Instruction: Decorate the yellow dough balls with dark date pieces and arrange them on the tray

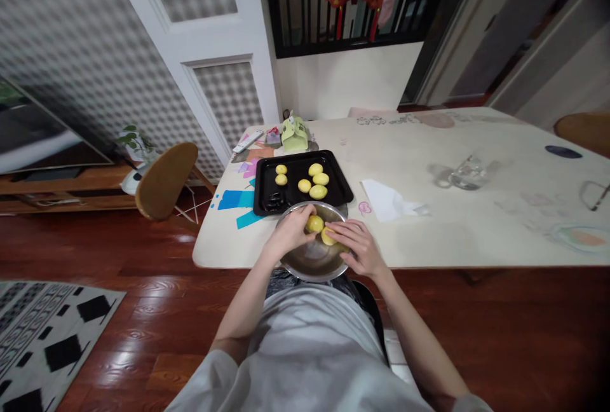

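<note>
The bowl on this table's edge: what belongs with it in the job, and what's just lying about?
Seemingly in use:
left hand
right hand
metal bowl
yellow fruits
black tray

Seemingly just lying about:
clear glass
white sheet
white remote
green box

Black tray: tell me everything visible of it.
The black tray is rectangular with rounded corners and a raised rim, perhaps coated metal. It lies flat on the pale table, bearing six lemons and an unclear dark item at near left. The metal bowl hides part of its near edge; whether they touch is unclear.
</note>
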The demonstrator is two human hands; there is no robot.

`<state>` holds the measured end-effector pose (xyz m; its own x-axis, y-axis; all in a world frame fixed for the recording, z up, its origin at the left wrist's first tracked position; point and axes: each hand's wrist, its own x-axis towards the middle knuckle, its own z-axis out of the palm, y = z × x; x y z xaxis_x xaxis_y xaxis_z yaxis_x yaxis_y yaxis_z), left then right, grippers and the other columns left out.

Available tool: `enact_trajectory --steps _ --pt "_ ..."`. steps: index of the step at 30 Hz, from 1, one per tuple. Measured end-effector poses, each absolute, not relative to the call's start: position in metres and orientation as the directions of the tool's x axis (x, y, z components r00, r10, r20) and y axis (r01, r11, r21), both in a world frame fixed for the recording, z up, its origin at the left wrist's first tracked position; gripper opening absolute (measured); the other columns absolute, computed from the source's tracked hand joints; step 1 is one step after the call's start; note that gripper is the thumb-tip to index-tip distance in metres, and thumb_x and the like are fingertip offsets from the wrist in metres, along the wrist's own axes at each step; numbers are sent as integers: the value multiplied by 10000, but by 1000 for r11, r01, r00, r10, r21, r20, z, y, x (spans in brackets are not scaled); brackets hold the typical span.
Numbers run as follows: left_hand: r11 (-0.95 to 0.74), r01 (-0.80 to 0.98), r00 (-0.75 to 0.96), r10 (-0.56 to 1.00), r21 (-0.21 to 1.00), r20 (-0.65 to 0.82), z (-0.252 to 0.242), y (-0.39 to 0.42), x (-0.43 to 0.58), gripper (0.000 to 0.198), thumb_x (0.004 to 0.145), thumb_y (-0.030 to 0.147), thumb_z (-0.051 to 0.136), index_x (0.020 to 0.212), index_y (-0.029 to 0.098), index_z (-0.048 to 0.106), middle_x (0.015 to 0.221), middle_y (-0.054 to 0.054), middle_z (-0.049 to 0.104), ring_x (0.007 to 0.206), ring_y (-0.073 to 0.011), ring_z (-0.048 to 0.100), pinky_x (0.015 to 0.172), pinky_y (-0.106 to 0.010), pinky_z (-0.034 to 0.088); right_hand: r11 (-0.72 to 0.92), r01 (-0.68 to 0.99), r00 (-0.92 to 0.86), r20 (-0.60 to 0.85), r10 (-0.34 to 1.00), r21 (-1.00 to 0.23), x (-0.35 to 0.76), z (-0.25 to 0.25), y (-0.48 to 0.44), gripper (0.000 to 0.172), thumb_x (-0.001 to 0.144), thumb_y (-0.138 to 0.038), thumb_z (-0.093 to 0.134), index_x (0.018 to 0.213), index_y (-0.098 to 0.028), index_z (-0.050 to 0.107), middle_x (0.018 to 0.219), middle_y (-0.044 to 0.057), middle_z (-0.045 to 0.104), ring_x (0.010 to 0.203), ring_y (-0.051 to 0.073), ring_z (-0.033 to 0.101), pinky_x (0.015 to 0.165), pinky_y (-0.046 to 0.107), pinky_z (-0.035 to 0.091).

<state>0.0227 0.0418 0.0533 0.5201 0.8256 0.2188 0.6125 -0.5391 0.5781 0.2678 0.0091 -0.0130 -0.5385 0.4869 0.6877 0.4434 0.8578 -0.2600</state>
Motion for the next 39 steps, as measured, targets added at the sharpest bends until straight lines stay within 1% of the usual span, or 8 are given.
enact_trajectory --steps 5,10,16,22,29,34,37,39 --pt "-590 567 536 794 575 285 53 43 24 336 842 116 705 1145 221 607 1209 -85 644 1082 -265 669 960 -402 558 840 466 -539 663 519 -278 268 -14 8 551 1086 -501 374 1545 -255 554 1496 118 659 1379 318 609 1102 560 467" --pt "-547 542 482 824 638 297 48 43 25 272 871 125 702 1090 215 569 1138 -63 602 1022 -228 646 850 -350 588 842 470 -546 661 514 -266 268 -11 8 576 1098 -531 333 1554 -245 539 1508 117 649 1409 320 582 1096 556 462" --pt "-528 514 485 829 676 278 47 45 27 225 873 106 711 1033 212 593 1116 -54 627 949 -203 663 769 -304 592 839 477 -540 666 515 -263 267 -11 8 588 1104 -552 300 1551 -260 544 1503 106 655 1411 315 585 1104 552 458" --pt "-616 437 592 746 656 306 48 48 32 196 919 99 680 1092 190 662 1135 -84 681 1007 -227 682 844 -335 594 837 481 -549 655 520 -262 268 -12 8 584 1097 -538 333 1576 -257 518 1537 117 623 1434 320 562 1115 553 454" --pt "-644 448 615 725 621 309 54 41 21 314 934 189 736 1242 198 676 1254 -123 691 1161 -284 679 1026 -437 563 838 478 -550 654 520 -264 269 -15 9 563 1098 -536 332 1528 -262 571 1530 113 631 1436 315 562 1117 557 445" --pt "-630 449 665 710 634 234 60 29 3 621 859 243 848 1429 230 603 1422 -148 623 1334 -312 610 1154 -476 501 851 458 -540 679 497 -258 268 -14 9 530 1101 -510 358 1477 -239 613 1494 122 660 1423 313 579 1099 553 457" --pt "-598 483 661 728 639 181 58 25 -4 795 791 190 897 1505 264 554 1506 -154 568 1419 -336 552 1206 -516 462 855 450 -535 689 489 -258 267 -13 10 529 1103 -513 356 1456 -227 628 1473 124 676 1410 309 590 1095 548 460" --pt "-584 501 651 741 639 166 55 24 -5 837 776 167 903 1523 277 542 1537 -152 548 1452 -344 526 1230 -535 440 857 448 -533 692 486 -256 267 -13 10 528 1106 -515 351 1446 -225 632 1468 123 680 1405 305 595 1094 544 461"
